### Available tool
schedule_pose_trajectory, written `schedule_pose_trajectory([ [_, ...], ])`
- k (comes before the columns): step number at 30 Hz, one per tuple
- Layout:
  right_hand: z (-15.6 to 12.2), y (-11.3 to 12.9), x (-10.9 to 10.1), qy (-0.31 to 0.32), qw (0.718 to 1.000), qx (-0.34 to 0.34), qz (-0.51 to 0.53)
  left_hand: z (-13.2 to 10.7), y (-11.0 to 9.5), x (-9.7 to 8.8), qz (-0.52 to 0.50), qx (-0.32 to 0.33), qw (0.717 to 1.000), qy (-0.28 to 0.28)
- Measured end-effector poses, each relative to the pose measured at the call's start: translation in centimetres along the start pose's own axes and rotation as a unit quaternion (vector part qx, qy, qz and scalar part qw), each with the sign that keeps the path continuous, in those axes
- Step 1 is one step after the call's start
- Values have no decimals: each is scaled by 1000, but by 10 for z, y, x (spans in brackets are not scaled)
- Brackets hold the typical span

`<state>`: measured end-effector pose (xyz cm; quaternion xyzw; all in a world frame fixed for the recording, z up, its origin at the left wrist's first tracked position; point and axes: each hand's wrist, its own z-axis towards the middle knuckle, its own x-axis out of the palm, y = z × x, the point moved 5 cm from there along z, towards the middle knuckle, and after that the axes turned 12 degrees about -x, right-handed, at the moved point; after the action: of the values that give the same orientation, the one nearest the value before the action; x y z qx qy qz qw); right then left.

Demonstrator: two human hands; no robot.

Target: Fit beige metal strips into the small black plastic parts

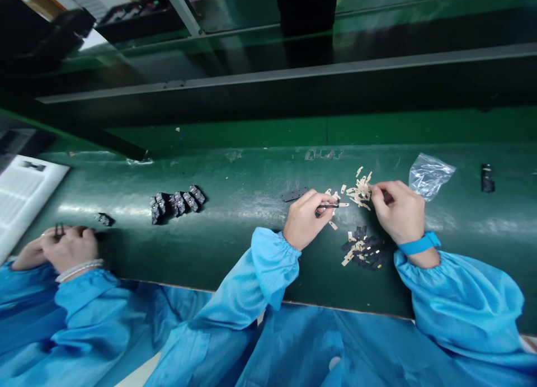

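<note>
My left hand (307, 216) is closed in a pinch around a small dark, narrow part (327, 206); its exact kind does not show. Several flat beige pieces (333, 226) lie by its fingertips, and a flat dark plate (295, 194) rests just behind it. At the right edge of a loose pile of beige pieces (359, 192), my right hand (398, 208) has thumb and finger pinched together; what is between them is too small to make out. Nearer to me, a mixed heap of black and beige pieces (364, 250) lies on the green worktop (235, 236).
A clear plastic bag (430, 175) and a black part (487, 178) lie to the right. Leftward are a cluster of black parts (177, 202), a single black part (104, 218), a co-worker's hands (71, 247) and a white sheet (29, 194). A metal rail (268, 74) crosses behind.
</note>
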<state>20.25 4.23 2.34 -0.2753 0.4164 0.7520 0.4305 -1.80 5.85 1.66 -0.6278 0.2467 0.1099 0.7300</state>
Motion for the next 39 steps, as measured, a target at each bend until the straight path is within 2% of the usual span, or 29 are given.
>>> schedule_pose_trajectory([
  [7, -1, 0, 5, 41, 998, -38, 18, -2, -7, -3, 88, 79, 992, -35],
  [9, 0, 1, 0, 34, 999, -7, 30, -3, -6, -3, 96, 93, 990, -41],
  [11, -1, 1, -3, 44, 992, 62, 104, -4, -5, -2, 109, 114, 986, -49],
  [12, -2, 1, -1, 71, 977, 105, 173, -5, -6, -2, 119, 129, 983, -56],
  [13, -5, 4, 4, 116, 948, 148, 258, -6, -6, -2, 130, 145, 979, -64],
  [15, -13, 14, 15, 207, 862, 220, 406, -9, -7, -3, 148, 181, 969, -82],
  [17, -19, 23, 21, 244, 794, 267, 488, -12, -8, -3, 156, 208, 960, -101],
  [19, -21, 28, 23, 234, 763, 297, 524, -15, -8, -3, 160, 223, 956, -107],
  [22, -21, 31, 26, 216, 743, 326, 543, -16, -8, -2, 165, 226, 955, -97],
  [24, -21, 30, 26, 203, 740, 338, 545, -14, -7, -1, 159, 213, 961, -78],
  [26, -21, 25, 25, 171, 758, 341, 530, -10, -5, 1, 134, 167, 976, -40],
  [28, -20, 18, 23, 128, 788, 333, 502, -4, -1, 5, 85, 80, 993, 14],
  [30, -19, 14, 21, 102, 811, 314, 483, -1, 4, 9, 21, -31, 997, 72],
  [33, -17, 17, 19, 94, 823, 284, 483, -2, 10, 14, -46, -152, 978, 136],
  [39, -12, 28, 15, 108, 876, 242, 403, -2, 15, 25, -187, -199, 929, 250],
])
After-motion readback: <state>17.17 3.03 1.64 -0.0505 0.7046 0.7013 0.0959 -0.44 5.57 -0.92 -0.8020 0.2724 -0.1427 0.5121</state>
